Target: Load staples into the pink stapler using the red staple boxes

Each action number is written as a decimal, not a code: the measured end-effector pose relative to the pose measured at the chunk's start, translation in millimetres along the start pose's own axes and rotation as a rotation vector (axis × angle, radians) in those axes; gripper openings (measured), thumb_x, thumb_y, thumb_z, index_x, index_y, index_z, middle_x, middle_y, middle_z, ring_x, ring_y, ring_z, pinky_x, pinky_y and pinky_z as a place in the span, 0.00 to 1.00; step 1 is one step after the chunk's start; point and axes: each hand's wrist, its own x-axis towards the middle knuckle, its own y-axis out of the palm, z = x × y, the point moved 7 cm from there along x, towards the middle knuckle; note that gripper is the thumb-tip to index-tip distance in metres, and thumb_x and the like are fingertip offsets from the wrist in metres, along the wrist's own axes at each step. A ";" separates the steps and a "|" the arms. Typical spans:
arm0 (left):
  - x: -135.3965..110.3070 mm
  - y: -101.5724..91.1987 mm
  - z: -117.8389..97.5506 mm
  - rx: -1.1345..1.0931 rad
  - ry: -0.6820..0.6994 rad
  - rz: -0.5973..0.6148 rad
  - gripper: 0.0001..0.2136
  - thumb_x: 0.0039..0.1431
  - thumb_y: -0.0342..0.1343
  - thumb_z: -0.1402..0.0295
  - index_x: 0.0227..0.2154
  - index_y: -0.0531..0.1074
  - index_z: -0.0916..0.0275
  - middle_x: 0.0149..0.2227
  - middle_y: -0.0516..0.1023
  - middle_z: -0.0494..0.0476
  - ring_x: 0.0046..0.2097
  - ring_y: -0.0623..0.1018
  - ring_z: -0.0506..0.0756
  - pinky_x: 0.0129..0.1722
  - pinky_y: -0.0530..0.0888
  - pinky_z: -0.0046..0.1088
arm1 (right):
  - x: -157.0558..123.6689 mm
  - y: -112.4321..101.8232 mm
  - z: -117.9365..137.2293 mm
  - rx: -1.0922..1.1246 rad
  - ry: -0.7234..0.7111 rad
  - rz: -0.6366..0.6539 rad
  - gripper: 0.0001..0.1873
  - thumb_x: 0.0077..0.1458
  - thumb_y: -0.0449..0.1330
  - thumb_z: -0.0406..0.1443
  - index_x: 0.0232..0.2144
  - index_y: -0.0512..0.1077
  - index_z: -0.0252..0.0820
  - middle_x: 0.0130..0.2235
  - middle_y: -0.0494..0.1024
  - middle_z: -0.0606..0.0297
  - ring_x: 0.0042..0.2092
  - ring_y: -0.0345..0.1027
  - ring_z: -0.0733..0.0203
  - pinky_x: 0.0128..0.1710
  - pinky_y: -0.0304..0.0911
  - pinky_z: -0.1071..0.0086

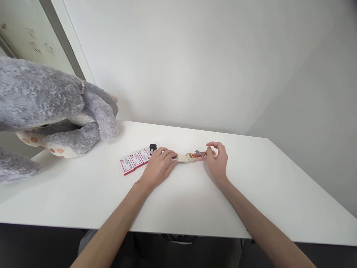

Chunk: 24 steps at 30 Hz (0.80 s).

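A cream-coloured stapler [187, 158] lies swung open on the white table [195, 201], its reddish inner channel [198, 155] facing up. My left hand [159, 164] rests palm down at the stapler's left end, fingers curled onto it. My right hand [216, 159] is at the right end, thumb and fingertips pinched on the open reddish part. Left of my left hand lie three red-and-white staple boxes [135, 160] in a row, with a small black object [153, 147] just behind them.
A large grey plush animal [52, 115] lies on the table's far left, paws toward the middle. A white wall stands close behind the table. The table's front edge [178, 232] runs below my forearms.
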 end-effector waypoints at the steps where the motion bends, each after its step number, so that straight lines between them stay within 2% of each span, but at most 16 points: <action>1: 0.1 -0.7 -0.4 -0.005 -0.002 -0.006 0.12 0.74 0.49 0.63 0.52 0.75 0.58 0.51 0.82 0.59 0.55 0.74 0.63 0.52 0.70 0.45 | -2.4 1.4 5.9 -0.018 -0.046 0.014 0.06 0.57 0.58 0.35 0.37 0.75 0.50 0.45 0.76 0.59 0.50 0.67 0.50 0.43 0.66 0.61; 3: 0.2 -2.0 -0.9 -0.012 -0.008 -0.017 0.12 0.75 0.49 0.63 0.52 0.74 0.58 0.51 0.82 0.59 0.55 0.74 0.63 0.51 0.70 0.44 | -7.7 6.7 15.5 -0.030 -0.120 0.082 0.07 0.56 0.57 0.33 0.33 0.74 0.51 0.40 0.77 0.60 0.48 0.67 0.49 0.40 0.65 0.61; 5: 0.3 -2.8 -1.2 -0.019 -0.015 -0.021 0.12 0.75 0.48 0.62 0.52 0.73 0.59 0.51 0.81 0.59 0.55 0.74 0.63 0.51 0.70 0.43 | -13.6 14.7 20.5 -0.011 -0.145 0.195 0.08 0.54 0.57 0.32 0.29 0.74 0.50 0.35 0.77 0.62 0.41 0.69 0.52 0.39 0.64 0.61; 9: 0.1 -3.6 -1.3 -0.029 -0.021 -0.025 0.12 0.76 0.48 0.62 0.53 0.72 0.59 0.50 0.81 0.60 0.54 0.74 0.63 0.51 0.70 0.42 | -25.6 28.5 23.1 -0.034 -0.185 0.383 0.10 0.53 0.56 0.30 0.24 0.73 0.47 0.26 0.74 0.68 0.31 0.67 0.59 0.42 0.61 0.59; 13: 0.6 -3.9 -1.0 -0.041 -0.033 -0.026 0.13 0.76 0.47 0.61 0.53 0.71 0.59 0.50 0.81 0.60 0.54 0.74 0.63 0.51 0.70 0.43 | -36.6 42.5 21.2 -0.019 -0.219 0.556 0.10 0.51 0.57 0.29 0.24 0.73 0.48 0.25 0.72 0.68 0.26 0.59 0.61 0.31 0.55 0.64; 16: 1.4 -6.7 2.1 -0.055 -0.092 -0.060 0.13 0.76 0.45 0.61 0.51 0.71 0.60 0.50 0.81 0.61 0.54 0.74 0.62 0.53 0.70 0.43 | -44.3 51.9 21.0 -0.022 -0.252 0.680 0.11 0.49 0.56 0.27 0.25 0.73 0.48 0.25 0.73 0.68 0.26 0.59 0.60 0.28 0.52 0.65; 21: 0.1 -16.1 16.5 -0.034 -0.259 -0.204 0.16 0.76 0.38 0.67 0.48 0.72 0.60 0.49 0.80 0.62 0.54 0.74 0.63 0.54 0.69 0.45 | -50.4 58.1 21.5 -0.067 -0.290 0.767 0.12 0.48 0.56 0.26 0.24 0.73 0.48 0.26 0.75 0.68 0.26 0.61 0.60 0.27 0.53 0.65; 24: -3.6 -22.0 26.1 0.094 -0.352 -0.287 0.14 0.72 0.40 0.72 0.49 0.71 0.61 0.49 0.78 0.65 0.54 0.73 0.66 0.53 0.69 0.48 | -50.5 58.1 19.9 -0.072 -0.284 0.766 0.12 0.48 0.55 0.26 0.24 0.73 0.48 0.26 0.75 0.67 0.26 0.61 0.60 0.27 0.53 0.65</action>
